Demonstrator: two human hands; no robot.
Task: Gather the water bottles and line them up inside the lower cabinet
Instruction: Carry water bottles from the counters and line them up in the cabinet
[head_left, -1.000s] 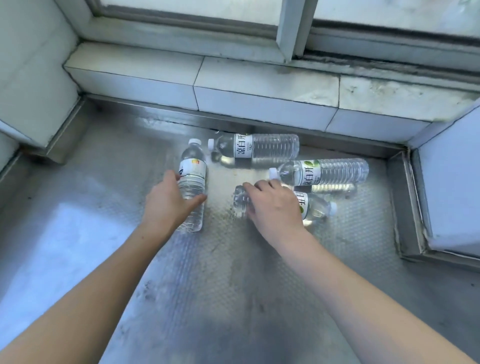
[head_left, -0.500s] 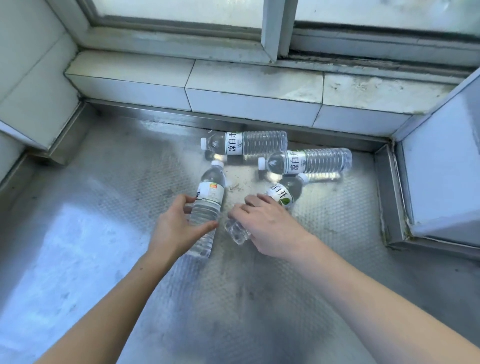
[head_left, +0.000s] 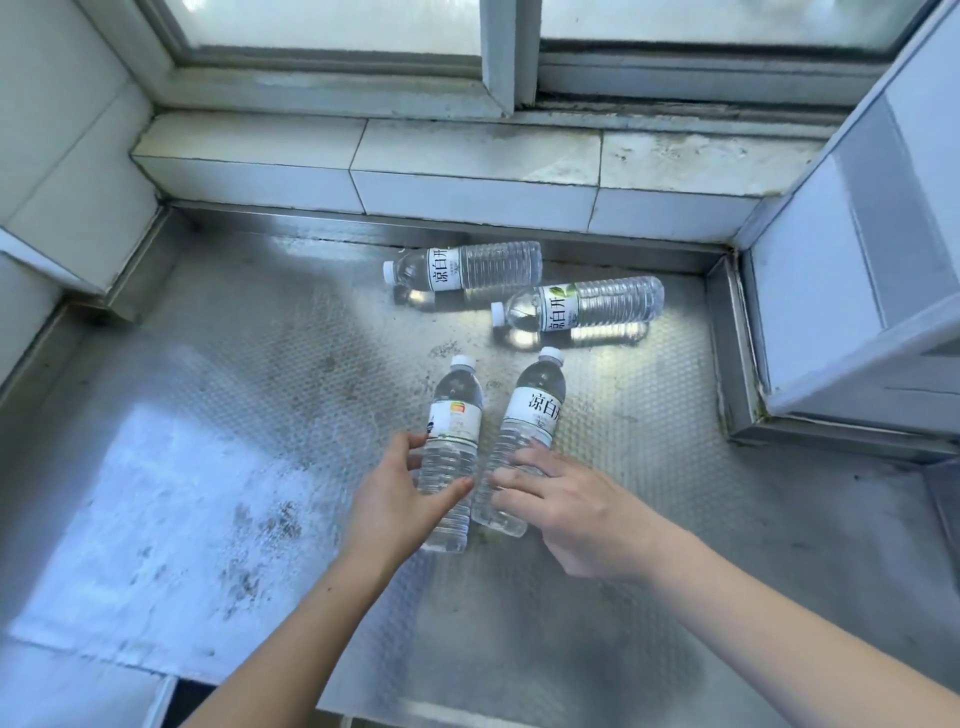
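Several clear water bottles lie on a textured steel counter (head_left: 208, 467). My left hand (head_left: 400, 499) grips the lower body of a bottle with a small coloured label (head_left: 453, 421), thumb across it. Beside it, my right hand (head_left: 566, 504) holds the lower part of a bottle with a white label (head_left: 530, 415); its fingers curl over it. Both bottles point caps away from me and lie almost side by side. Two more bottles lie on their sides near the back wall, one further back (head_left: 467, 267) and one to its right (head_left: 587, 306).
A tiled ledge (head_left: 467, 156) and a window frame run along the back. A tiled wall corner (head_left: 67, 171) juts in at the left. A pale panel or door (head_left: 857, 291) stands at the right, edged by a raised steel rim (head_left: 727, 353).
Both hands have dragged their bottles toward me, away from the other two. The right-hand bottle has swung round so that its cap points away, nearly parallel to the left one.
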